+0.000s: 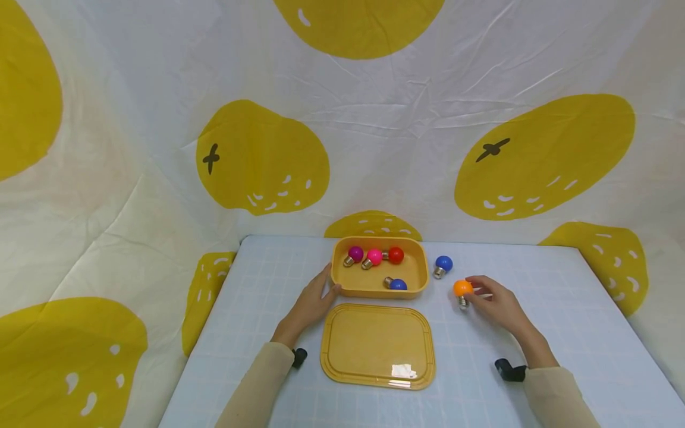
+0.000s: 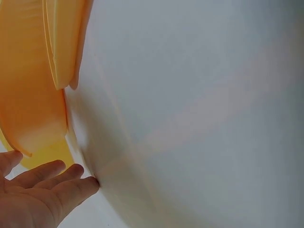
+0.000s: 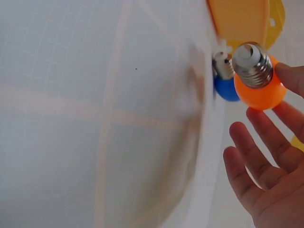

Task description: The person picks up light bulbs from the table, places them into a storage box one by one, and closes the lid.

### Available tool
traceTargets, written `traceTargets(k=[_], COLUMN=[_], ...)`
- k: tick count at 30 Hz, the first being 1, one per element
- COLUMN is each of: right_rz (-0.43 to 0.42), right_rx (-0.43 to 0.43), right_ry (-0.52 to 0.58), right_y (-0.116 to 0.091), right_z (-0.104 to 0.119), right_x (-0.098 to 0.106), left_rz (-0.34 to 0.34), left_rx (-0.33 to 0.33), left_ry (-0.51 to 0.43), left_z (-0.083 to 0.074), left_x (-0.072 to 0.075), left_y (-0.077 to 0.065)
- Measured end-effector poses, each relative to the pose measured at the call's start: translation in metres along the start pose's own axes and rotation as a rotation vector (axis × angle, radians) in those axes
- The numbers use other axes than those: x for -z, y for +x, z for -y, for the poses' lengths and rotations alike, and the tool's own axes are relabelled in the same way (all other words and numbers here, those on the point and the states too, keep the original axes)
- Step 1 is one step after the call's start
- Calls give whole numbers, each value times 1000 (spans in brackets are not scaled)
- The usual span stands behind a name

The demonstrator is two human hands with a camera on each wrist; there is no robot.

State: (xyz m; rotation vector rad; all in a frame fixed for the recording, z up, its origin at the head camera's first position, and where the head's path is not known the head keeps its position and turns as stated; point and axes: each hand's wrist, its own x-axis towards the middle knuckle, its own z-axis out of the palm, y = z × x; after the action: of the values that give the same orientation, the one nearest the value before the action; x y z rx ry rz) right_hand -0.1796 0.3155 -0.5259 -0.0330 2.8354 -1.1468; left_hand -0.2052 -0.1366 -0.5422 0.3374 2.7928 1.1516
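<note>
My right hand (image 1: 497, 302) pinches an orange light bulb (image 1: 462, 289) between thumb and fingertips, to the right of the box. In the right wrist view the bulb's metal screw base (image 3: 256, 71) points toward the camera, and the other fingers are spread loosely. My left hand (image 1: 311, 303) lies along the left end of a yellow box (image 1: 428, 279), its thumb at the front left corner. The left wrist view shows those fingers (image 2: 71, 190) extended, with the thumb tip at the rim. A purple bulb (image 1: 355, 254), a pink bulb (image 1: 374, 257), a red bulb (image 1: 396, 255) and a blue bulb (image 1: 398, 285) lie inside the box.
Another blue bulb (image 1: 443, 264) lies on the table just right of the box. In front of the box a yellow lid (image 1: 369, 345) with a white label rests flat. Behind the table (image 1: 257, 267) hangs a white cloth (image 1: 385, 166) printed with yellow fruit.
</note>
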Motion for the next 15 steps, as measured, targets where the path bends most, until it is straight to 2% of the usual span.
traceTargets(k=[15], right_rz=[-32], right_rx=[81], right_ry=[-9], right_y=[0], right_z=[15], right_x=[6], left_rz=[4], left_rx=[-7], left_ry=[0], left_z=[0], left_x=[2], left_y=[-1])
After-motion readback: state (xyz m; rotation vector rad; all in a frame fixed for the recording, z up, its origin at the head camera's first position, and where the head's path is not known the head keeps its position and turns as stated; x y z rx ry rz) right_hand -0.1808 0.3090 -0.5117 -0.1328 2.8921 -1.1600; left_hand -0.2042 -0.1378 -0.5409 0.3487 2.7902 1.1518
